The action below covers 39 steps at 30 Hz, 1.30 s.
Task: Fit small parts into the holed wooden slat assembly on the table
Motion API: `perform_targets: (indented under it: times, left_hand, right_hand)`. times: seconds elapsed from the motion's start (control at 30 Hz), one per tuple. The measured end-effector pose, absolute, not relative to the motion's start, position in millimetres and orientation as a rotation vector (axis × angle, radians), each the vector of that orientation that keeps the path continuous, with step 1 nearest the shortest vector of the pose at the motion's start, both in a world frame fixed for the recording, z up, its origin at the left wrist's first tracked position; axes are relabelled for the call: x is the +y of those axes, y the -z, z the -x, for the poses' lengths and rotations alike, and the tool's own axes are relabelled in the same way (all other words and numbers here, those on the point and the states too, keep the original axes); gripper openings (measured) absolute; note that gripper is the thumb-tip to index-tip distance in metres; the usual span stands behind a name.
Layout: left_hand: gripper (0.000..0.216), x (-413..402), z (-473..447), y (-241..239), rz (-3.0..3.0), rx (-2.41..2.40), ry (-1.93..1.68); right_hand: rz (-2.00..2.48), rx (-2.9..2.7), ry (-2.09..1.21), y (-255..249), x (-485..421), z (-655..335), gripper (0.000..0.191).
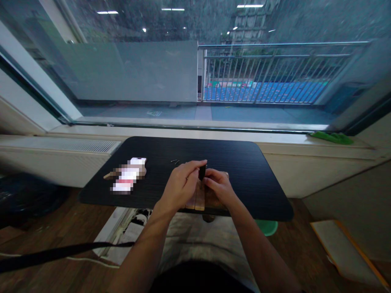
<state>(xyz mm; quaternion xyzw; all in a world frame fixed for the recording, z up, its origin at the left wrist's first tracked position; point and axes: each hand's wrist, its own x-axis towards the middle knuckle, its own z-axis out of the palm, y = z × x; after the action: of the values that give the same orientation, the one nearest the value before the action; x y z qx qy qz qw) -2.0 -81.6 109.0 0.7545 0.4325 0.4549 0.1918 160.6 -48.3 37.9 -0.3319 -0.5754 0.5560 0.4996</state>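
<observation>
Near the front edge of the dark table (pixel 238 162), my left hand (pixel 181 185) is closed, its thumb and index finger at a small black piece (pixel 202 171) that stands upright. From the other side my right hand (pixel 219 185) pinches close to that piece; what lies between its fingertips is hidden. Light wooden slats (pixel 200 197) lie below both hands, partly covered by them. A browner wooden part shows under the right hand. Two thin dark pins, perhaps nails or screws (pixel 175 161), rest on the table beyond my left hand.
A lit phone (pixel 130 175), blurred out, lies on the table's left side. Behind the table are a window sill with a green cloth (pixel 331 137) and a large window. A green bowl-like thing (pixel 267 227) shows below the table. A black strap (pixel 67 252) crosses at lower left.
</observation>
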Motion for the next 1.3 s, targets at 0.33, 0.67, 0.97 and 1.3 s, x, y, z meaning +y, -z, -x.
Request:
perform_targets:
  times: [0.33,0.67,0.97,1.3]
  left_hand:
    - [0.050,-81.1,8.4,-106.6,-2.117,1.010,-1.293]
    - [0.035,-81.4,0.7,-114.6,-2.191,1.123,-1.357]
    - [0.025,-76.9,-2.3,-107.9,-2.179,1.218,-1.378]
    - [0.020,-76.2,-1.6,-103.8,-2.158,1.272,-1.400]
  right_hand:
    - [0.798,-1.371,-1.358,-36.8,-49.5,-160.2,0.016]
    - [0.779,-1.313,-1.432,-36.8,-48.1,-157.8,0.025]
    - [0.783,-1.341,-1.392,-40.6,-49.8,-156.1,0.029]
    - [0.810,-1.279,-1.409,-38.6,-50.0,-155.1,0.022]
